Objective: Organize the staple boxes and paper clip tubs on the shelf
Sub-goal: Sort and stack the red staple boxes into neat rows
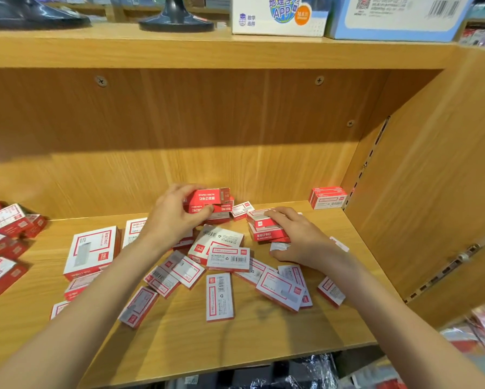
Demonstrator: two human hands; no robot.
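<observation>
Gripping a small stack of red cardboard staple boxes [210, 202] at frame centre, left hand [176, 214] curls fingers and thumb round it. Right hand [297, 237], fingers curled, rests on a second red-and-white box stack [265, 227]. Loose boxes [220, 296] lie scattered over the light wooden shelf board [263, 332]; two stacked boxes [327, 197] stand at right.

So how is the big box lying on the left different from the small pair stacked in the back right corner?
The big box is much larger and lies flat, white face up; the corner pair is small and shows mostly red sides. The big box sits near the scattered pile; the pair stands apart against the back wall. Both share the same red-and-white design, and neither is touched by the hands.
</observation>
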